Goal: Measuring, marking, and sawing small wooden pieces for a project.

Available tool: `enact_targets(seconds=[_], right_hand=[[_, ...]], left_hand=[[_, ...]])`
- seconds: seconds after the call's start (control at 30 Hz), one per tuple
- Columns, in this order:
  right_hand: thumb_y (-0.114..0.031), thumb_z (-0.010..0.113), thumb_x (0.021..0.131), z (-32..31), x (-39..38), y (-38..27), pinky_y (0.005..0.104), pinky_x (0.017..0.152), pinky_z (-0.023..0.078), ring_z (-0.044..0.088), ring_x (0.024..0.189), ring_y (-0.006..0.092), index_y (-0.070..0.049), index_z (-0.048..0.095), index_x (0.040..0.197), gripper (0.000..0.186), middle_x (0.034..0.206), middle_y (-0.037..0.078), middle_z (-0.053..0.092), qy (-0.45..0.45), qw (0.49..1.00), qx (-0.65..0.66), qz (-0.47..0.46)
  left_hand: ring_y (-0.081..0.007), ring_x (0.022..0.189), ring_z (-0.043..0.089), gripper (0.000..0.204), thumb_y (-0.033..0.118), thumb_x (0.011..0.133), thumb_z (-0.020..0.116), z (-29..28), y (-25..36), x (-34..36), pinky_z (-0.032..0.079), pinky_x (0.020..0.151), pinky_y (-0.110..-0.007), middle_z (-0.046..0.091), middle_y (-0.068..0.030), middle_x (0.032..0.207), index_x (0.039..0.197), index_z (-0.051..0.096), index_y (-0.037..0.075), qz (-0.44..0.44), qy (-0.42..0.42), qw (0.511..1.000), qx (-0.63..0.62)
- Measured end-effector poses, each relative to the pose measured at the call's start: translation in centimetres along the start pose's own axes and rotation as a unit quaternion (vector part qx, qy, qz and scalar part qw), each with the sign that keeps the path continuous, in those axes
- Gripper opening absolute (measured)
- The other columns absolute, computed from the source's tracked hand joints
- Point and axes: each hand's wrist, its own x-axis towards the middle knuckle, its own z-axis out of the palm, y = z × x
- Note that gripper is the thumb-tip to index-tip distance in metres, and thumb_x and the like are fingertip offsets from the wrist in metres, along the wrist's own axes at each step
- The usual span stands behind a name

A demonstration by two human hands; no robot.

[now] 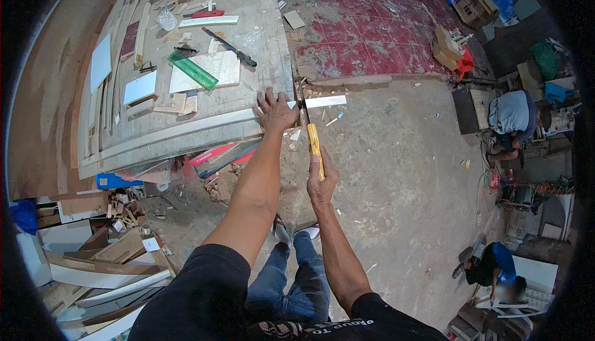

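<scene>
Head view: a yellow-handled saw at a white strip by the right edge of the table.
The strip lies at the table's near right corner, one end jutting past its right edge; the left hand rests at that corner, fingers spread, pressing down on the strip; the right hand, off the table's near right corner, is closed around the saw's handle, the blade running up across the strip just beside the table's edge; on the table lie a green ruler and a long black tool; well right of the table, a person in a blue top bends over.
</scene>
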Motion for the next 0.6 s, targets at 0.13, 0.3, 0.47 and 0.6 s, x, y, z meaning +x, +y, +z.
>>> enact_targets(seconds=[0.13,0.3,0.47,0.6], right_hand=[[-0.013,0.060,0.097,-0.9,0.3,-0.6,0.0295,0.072,0.052,0.068,0.082,0.0153,0.007,0.060,0.128,0.037,0.094,0.018,0.073,-0.028,0.997,-0.004,0.065],[-0.015,0.058,0.098,-2.2,-3.1,0.3,0.0273,0.065,0.049,0.061,0.075,0.0123,0.007,0.060,0.129,0.038,0.090,0.013,0.067,-0.008,1.000,-0.013,-0.006],[-0.016,0.056,0.100,-6.6,-9.8,1.0,0.0250,0.059,0.046,0.054,0.066,0.0082,0.007,0.060,0.130,0.038,0.083,0.005,0.063,-0.023,0.998,-0.050,0.002],[-0.013,0.058,0.096,-10.9,-14.6,0.1,0.0300,0.072,0.053,0.068,0.079,0.0172,0.008,0.060,0.129,0.039,0.102,0.021,0.073,-0.023,0.997,-0.060,0.044]], left_hand=[[-0.0401,0.151,-0.003,0.066,0.057,0.089,0.054,-0.9,1.1,-0.5,0.002,0.117,-0.064,0.010,-0.0099,0.164,0.141,0.046,0.018,-0.010,-0.028,1.000,0.005],[-0.0391,0.151,-0.002,0.066,0.057,0.089,0.054,-0.7,0.7,-0.5,0.002,0.118,-0.062,0.011,-0.0093,0.164,0.143,0.046,0.018,-0.017,-0.003,1.000,0.004],[-0.0385,0.152,-0.002,0.065,0.056,0.090,0.054,-0.9,0.9,-0.7,0.002,0.118,-0.062,0.010,-0.0090,0.165,0.143,0.045,0.019,-0.023,-0.021,0.999,0.013],[-0.0384,0.152,-0.003,0.064,0.057,0.091,0.053,-0.7,0.8,-0.6,0.001,0.118,-0.061,0.010,-0.0098,0.165,0.142,0.046,0.019,-0.021,-0.017,1.000,0.008]])
